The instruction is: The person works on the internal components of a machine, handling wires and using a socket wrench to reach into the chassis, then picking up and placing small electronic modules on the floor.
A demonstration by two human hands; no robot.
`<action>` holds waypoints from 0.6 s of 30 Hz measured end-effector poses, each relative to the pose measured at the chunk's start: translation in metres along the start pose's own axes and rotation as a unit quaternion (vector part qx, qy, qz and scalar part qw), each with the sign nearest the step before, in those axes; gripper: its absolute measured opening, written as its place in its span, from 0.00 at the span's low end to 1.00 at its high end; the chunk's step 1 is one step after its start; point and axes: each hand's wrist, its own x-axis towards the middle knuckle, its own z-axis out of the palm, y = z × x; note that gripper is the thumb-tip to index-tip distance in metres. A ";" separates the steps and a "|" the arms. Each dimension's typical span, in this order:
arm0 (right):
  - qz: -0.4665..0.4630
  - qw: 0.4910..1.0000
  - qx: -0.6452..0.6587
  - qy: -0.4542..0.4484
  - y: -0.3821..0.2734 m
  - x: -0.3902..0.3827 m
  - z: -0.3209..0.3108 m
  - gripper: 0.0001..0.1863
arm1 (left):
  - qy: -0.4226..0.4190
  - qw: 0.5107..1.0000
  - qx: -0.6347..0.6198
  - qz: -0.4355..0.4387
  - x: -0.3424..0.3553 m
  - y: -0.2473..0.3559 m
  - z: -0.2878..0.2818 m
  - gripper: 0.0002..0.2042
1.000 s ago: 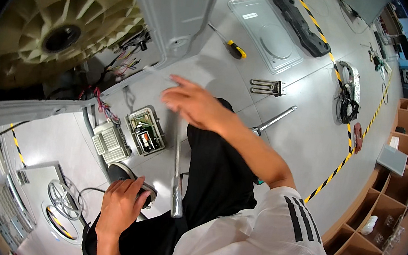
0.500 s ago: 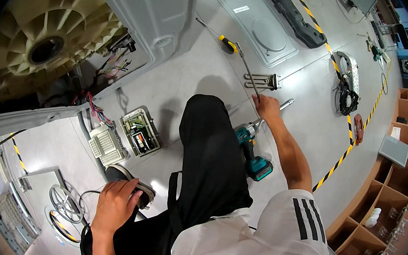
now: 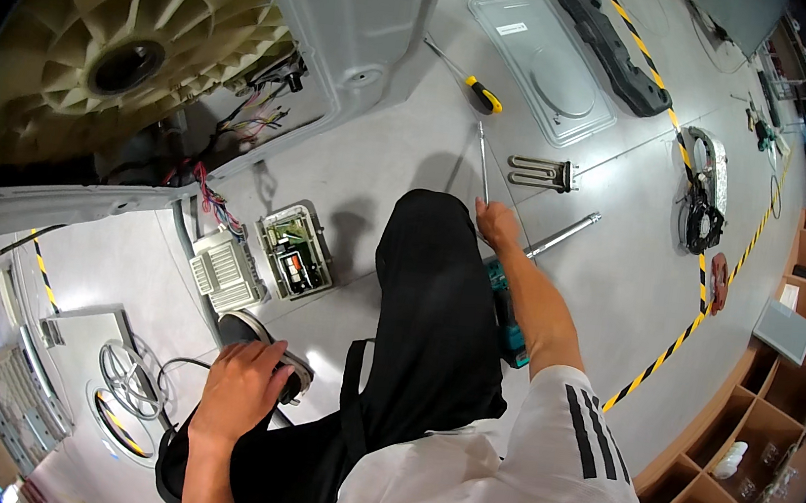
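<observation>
My right hand is closed on the lower end of a slim metal socket wrench, which points away from me over the floor beside my right knee. Under that forearm lies a teal cordless drill, partly hidden by my arm and leg; a long chrome socket bar sticks out beyond the arm. A heating element with a looped metal tube lies just right of the wrench. My left hand rests on my left knee, fingers loosely stretched and holding nothing, above my shoe.
At upper left stands an opened machine with a large ribbed drum and loose wires. An electronics box and its cover lie near it. Farther out are a screwdriver, a grey panel, a dark weight and a wooden compartment shelf.
My right hand has drawn back toward my knee with the wrench, which now stands more upright in view and farther from the screwdriver. The whole view has shifted slightly. My left hand stays on the knee.
</observation>
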 end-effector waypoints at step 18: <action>0.008 0.921 0.357 -0.158 0.079 0.088 0.082 0.23 | -0.031 0.999 0.037 -0.004 -0.006 -0.020 0.011 0.13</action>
